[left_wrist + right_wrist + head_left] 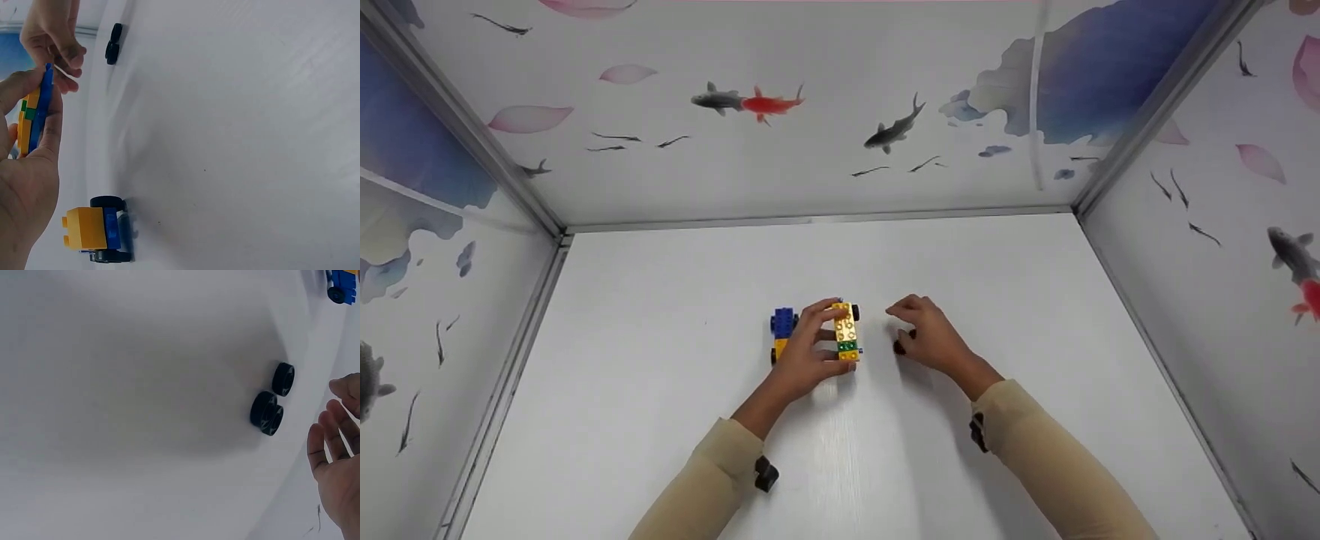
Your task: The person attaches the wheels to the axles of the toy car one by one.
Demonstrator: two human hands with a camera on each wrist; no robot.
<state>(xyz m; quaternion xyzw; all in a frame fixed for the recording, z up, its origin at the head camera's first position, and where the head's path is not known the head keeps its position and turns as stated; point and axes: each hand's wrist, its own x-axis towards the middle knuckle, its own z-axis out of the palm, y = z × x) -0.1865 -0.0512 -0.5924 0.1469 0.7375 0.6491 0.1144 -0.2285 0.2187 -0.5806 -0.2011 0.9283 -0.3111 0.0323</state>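
Note:
My left hand [801,354] grips a toy car body of building blocks [846,334], thumb at the near end and fingers at the far end. Yellow and green bricks top it; its blue base [40,109] shows in the left wrist view. A black wheel [855,312] sits at its far right corner. To the right, my right hand [936,336] hovers with loosely bent fingers and nothing between them. Below that hand, several loose black wheels [283,379] rest on the table, two of them touching in the right wrist view.
Left of the held car body, partly behind my left hand, a blue and yellow block car [783,321] stands on black wheels. The white table [660,420] is bounded by printed panels, with the back wall [810,172] beyond its far edge.

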